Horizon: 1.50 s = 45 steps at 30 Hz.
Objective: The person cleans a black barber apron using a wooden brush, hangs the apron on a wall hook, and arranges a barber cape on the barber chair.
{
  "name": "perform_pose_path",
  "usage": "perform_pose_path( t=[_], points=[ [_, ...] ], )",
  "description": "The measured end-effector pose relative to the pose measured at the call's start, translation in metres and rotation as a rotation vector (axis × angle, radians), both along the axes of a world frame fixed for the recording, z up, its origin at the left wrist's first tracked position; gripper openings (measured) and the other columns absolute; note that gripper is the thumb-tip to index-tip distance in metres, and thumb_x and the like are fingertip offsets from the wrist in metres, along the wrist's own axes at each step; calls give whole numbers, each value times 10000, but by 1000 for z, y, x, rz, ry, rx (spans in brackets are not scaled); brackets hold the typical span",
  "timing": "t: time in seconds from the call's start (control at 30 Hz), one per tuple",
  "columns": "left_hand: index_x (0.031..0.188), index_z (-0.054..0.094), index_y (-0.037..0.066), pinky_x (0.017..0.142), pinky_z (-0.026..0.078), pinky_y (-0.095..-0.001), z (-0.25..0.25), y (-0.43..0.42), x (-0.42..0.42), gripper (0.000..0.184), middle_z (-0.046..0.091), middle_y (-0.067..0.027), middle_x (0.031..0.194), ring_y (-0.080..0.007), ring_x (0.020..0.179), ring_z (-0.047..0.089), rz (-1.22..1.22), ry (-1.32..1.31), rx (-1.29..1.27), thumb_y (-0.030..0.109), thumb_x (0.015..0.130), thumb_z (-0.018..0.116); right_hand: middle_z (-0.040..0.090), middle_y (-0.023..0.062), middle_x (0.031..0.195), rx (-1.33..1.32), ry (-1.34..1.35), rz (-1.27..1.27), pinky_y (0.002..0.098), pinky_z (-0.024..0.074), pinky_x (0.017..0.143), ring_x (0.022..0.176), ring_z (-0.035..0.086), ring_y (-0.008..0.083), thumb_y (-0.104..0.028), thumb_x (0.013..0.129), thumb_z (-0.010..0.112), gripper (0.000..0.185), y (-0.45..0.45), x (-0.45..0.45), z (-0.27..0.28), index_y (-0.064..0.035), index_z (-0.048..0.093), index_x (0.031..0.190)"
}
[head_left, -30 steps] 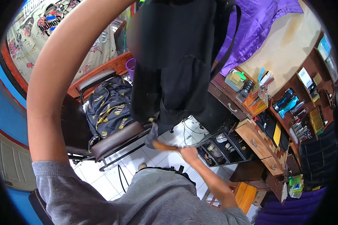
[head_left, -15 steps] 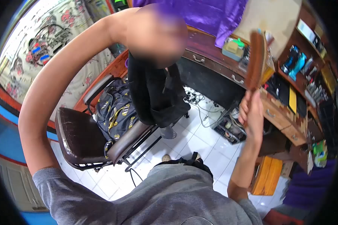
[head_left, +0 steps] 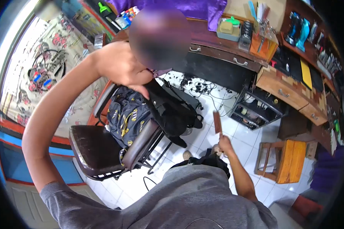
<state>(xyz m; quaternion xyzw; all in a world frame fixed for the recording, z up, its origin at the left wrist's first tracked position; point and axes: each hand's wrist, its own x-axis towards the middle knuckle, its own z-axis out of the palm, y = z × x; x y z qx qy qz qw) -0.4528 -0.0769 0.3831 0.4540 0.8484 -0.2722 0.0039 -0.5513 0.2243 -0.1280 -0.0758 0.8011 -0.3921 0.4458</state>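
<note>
My left hand (head_left: 126,66) is raised with its fingers curled and thumb pointing down, next to a person's blurred head (head_left: 160,38). Black cloth (head_left: 168,108) hangs just below the thumb; what the fingers grip, if anything, is hidden. Low in front of me, my right hand (head_left: 224,144) is closed around the handle of a brown bristle brush (head_left: 217,123). The brush points upward over the tiled floor, apart from the person. A dark patterned cloth (head_left: 128,110) with yellow marks is draped on a brown padded chair (head_left: 95,147) at the left.
A dark wooden counter (head_left: 214,51) runs along the back, with a grey tray (head_left: 228,36) and an orange holder of tools (head_left: 262,47). A black open shelf (head_left: 256,110) and a wooden stool (head_left: 290,162) stand at right. Cables and hair clippings (head_left: 191,82) lie on the floor.
My right hand has lowered the brush from beside the counter to near my waist. My left hand now shows beside the blurred head, and the black cloth hangs at more of a slant.
</note>
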Motion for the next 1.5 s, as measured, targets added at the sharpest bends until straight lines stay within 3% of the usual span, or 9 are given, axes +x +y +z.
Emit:
perform_pose_path(
  t=[0.2, 0.3, 0.37, 0.57, 0.67, 0.97, 1.03, 1.3, 1.5],
  points=[
    [594, 418, 140, 370, 371, -267, -35, 23, -23, 375, 411, 12, 526, -125, 415, 480, -62, -187, 39, 418, 741, 622, 360, -49, 540, -806, -384, -138, 211, 244, 347, 390, 295, 39, -452, 978, 351, 384, -47, 12, 233, -117, 416, 801],
    [577, 390, 145, 373, 375, -257, -37, 40, -28, 256, 391, 17, 512, -104, 417, 481, -100, -136, -38, 247, 630, 619, 453, 85, 556, -1051, 168, -36, 338, 328, 420, 464, 447, 233, -309, 983, 392, 311, -69, 34, 251, -35, 455, 848],
    [570, 370, 145, 373, 374, -252, -29, 42, -30, 241, 373, 20, 503, -97, 417, 479, -99, -86, -71, 212, 581, 601, 491, 252, 585, -1009, 312, 14, 469, 343, 456, 586, 527, 442, -195, 958, 446, 207, -72, 43, 236, 1, 472, 896],
    [575, 351, 131, 397, 391, -266, 25, 47, -34, 240, 356, 9, 521, -111, 443, 481, 49, 52, -195, 173, 504, 577, 613, 287, 768, -637, 561, 107, 474, 505, 555, 661, 626, 417, -388, 977, 336, 467, -44, 51, -32, 9, 573, 919],
    [595, 385, 116, 399, 379, -282, 38, 42, -26, 212, 359, -8, 544, -126, 445, 463, 167, 64, -245, 168, 508, 571, 322, -16, 510, -251, -767, -470, 258, 232, 310, 351, 278, 92, -498, 957, 361, 444, -21, 22, -70, -127, 390, 715],
    [607, 399, 92, 425, 349, -296, 43, 48, -29, 198, 330, -23, 569, -167, 491, 448, 176, 138, -201, 169, 487, 537, 441, -18, 544, -988, -16, 8, 279, 330, 393, 420, 438, 113, -396, 978, 389, 349, -69, 29, 219, -101, 468, 810],
    [597, 398, 89, 430, 357, -290, 44, 55, -29, 202, 317, -24, 563, -167, 498, 448, 158, 116, -195, 167, 451, 514, 519, 196, 612, -1076, 195, 170, 412, 399, 514, 555, 511, 388, -292, 961, 437, 304, -76, 35, 250, -5, 498, 879],
    [651, 458, 56, 422, 356, -313, 78, 20, 16, 163, 369, -49, 587, -177, 493, 454, 368, 282, -316, 80, 538, 574, 638, 240, 809, -148, 308, 410, 472, 498, 673, 805, 608, 429, -438, 960, 348, 482, -27, 14, 2, -22, 589, 925],
    [625, 408, 97, 380, 346, -290, 10, 56, 8, 203, 354, -28, 574, -165, 462, 432, 367, 143, -149, 109, 539, 591, 633, 216, 788, -405, 223, 165, 419, 473, 690, 762, 612, 375, -428, 952, 410, 476, -28, 1, 32, 0, 611, 896]
  ],
)
